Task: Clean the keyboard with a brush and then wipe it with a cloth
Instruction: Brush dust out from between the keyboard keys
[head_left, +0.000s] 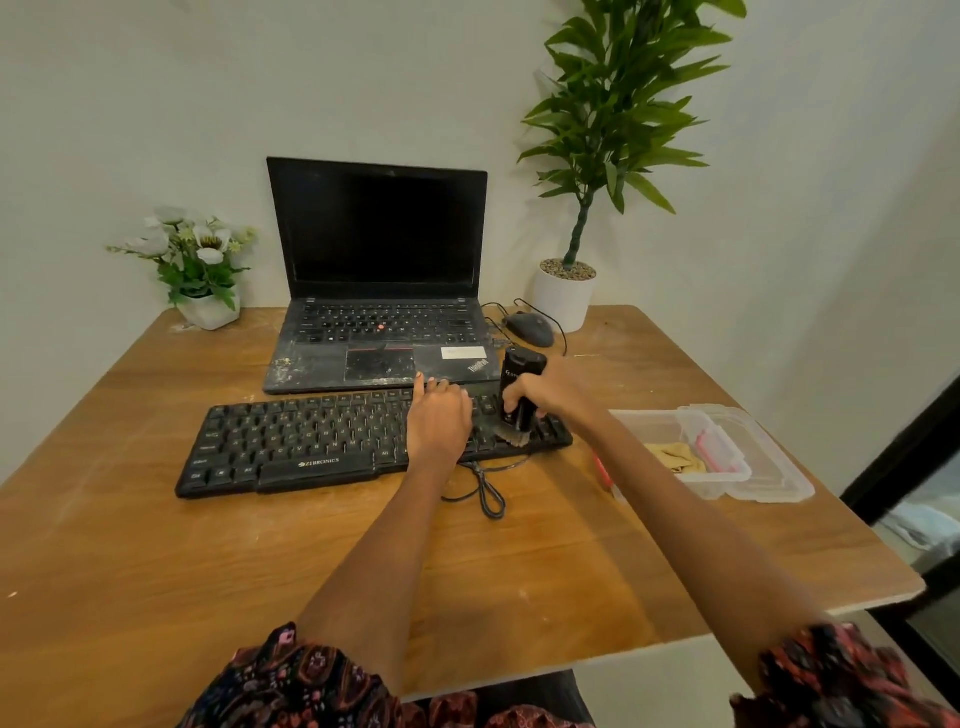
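A black Zebronics keyboard (311, 441) lies on the wooden table in front of an open laptop. My left hand (439, 421) rests flat on the keyboard's right half, fingers straight. My right hand (545, 392) grips a black brush (521, 387) held upright, its pale bristles touching the keys at the keyboard's right end. A tan cloth (675, 457) lies inside a clear plastic box to the right.
A black laptop (379, 291) stands open behind the keyboard. A mouse (530, 328) and a white potted plant (563, 296) sit at the back right, a flower pot (208, 306) at the back left. The clear box (769, 467) and its lid lie near the table's right edge. The keyboard cable (485, 493) loops in front.
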